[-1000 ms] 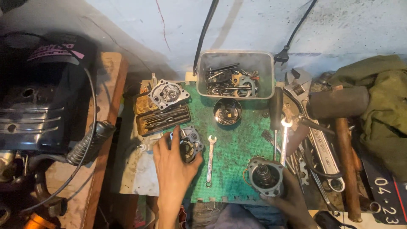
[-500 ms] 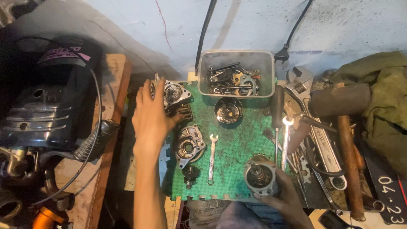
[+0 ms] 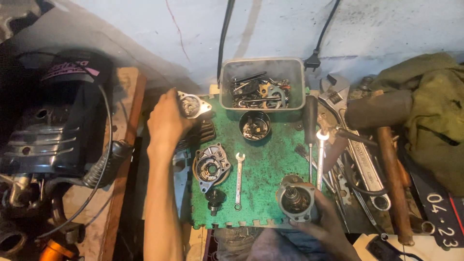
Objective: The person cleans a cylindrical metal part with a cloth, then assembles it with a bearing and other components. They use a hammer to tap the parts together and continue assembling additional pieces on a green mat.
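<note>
My left hand grips a silver metal end cover at the far left corner of the green mat. My right hand holds a round motor housing at the mat's near right edge. Between them on the mat lie a second aluminium cover plate, a small black gear and a slim spanner. A dark round cup part sits toward the back of the mat.
A grey plastic tub of bolts and small parts stands behind the mat. Screwdrivers, large wrenches and a hammer lie to the right beside an olive cloth. A black engine sits left.
My left hand moved from the near middle of the mat up to the far left and took hold of the silver end cover, lifting it slightly. My right hand stayed on the motor housing.
</note>
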